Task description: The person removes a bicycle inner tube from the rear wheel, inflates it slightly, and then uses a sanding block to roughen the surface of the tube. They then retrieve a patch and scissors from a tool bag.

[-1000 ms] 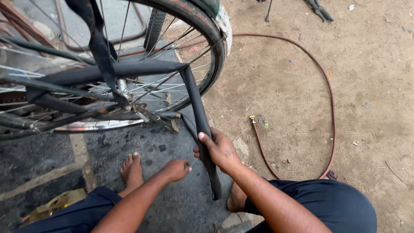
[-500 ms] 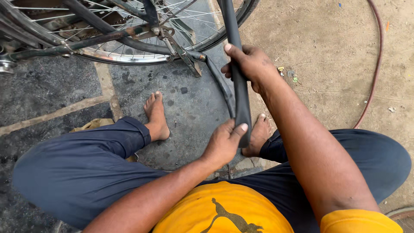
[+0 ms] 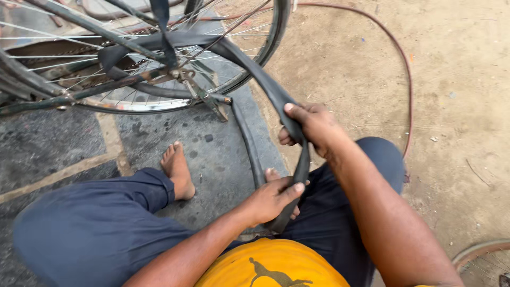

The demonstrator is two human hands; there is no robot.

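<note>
At upper left of the frame a wheel (image 3: 159, 64) lies on the pavement (image 3: 48, 143), a bare foot (image 3: 178, 170) below it. Lower centre, the left hand (image 3: 268, 201) pinches the tube (image 3: 276, 98); further right, the right hand (image 3: 311, 125) clenches it higher up. The tube runs from the wheel down to both hands. It looks limp, light and rubbery, best gripped flat across its width. A hose (image 3: 396, 58) curves at right.

This is an outdoor roadside bicycle repair place: a spoked metal bicycle wheel (image 3: 159, 58) stands on dark paved ground (image 3: 48, 138), beside sandy dirt ground (image 3: 457, 79) where a thin reddish-brown hose (image 3: 405, 69) lies.
</note>
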